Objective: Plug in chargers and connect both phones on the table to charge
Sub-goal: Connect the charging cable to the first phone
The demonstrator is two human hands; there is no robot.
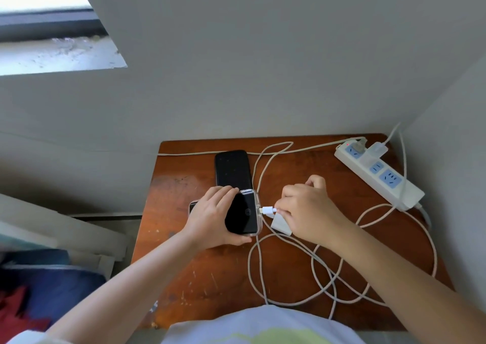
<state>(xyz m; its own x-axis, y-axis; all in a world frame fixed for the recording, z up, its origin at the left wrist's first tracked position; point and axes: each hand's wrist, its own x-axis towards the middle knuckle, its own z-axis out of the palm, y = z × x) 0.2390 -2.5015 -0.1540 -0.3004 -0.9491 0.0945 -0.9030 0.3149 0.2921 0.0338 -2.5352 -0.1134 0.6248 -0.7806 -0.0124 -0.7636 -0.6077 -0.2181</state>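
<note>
My left hand point(210, 217) grips a black phone in a clear case point(243, 214), held sideways over the brown wooden table point(215, 278). My right hand point(305, 209) pinches a white cable plug point(268, 209), whose tip is at the phone's right end. A second black phone point(232, 168) lies flat behind, screen up. A white power strip point(378, 176) sits at the back right with two white chargers point(377, 149) plugged in at its far end. White cables point(323, 272) loop over the table's right half.
A small white paper piece point(281, 225) lies under my right hand. Grey walls close the table in at the back and right. A window sill point(60, 54) is at upper left. Boards and blue and red fabric point(39, 285) lie left of the table.
</note>
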